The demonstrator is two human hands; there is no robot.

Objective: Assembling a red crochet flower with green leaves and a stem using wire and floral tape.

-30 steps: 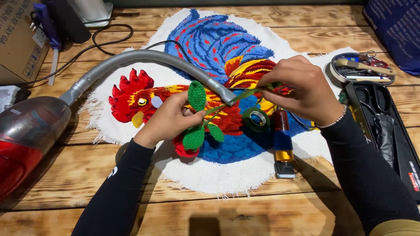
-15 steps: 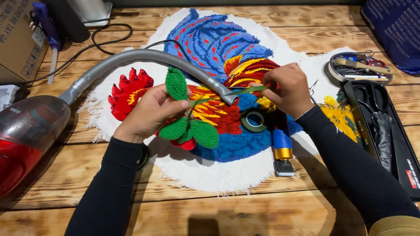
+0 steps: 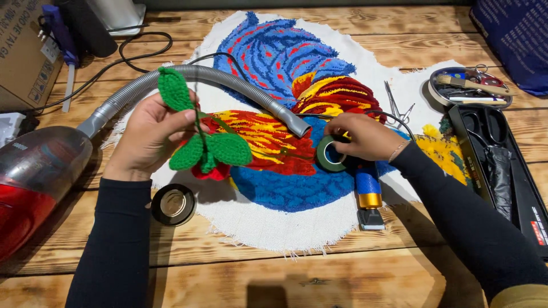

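Left hand (image 3: 149, 137) pinched the green crochet leaf sprig (image 3: 205, 142) by its stem, lifted clear of the rooster rug (image 3: 285, 188) so it stayed free. Right hand (image 3: 365, 137) was closed on the green tape roll (image 3: 330, 154) lying on the rug beside the vacuum hose (image 3: 228, 80), likely for wrapping the stem

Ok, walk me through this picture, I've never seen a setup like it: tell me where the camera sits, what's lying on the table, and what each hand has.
The camera sits on the person's head and looks down at their own two hands. The left hand holds up a crocheted green leafy stem. The right hand rests on a roll of green tape. Under them, on the wooden table, lies a tufted rooster rug in bright colours. A grey vacuum hose crosses it from a red vacuum cleaner. Also there: a black tape roll, a blue-handled tool, scissors and a black tray.
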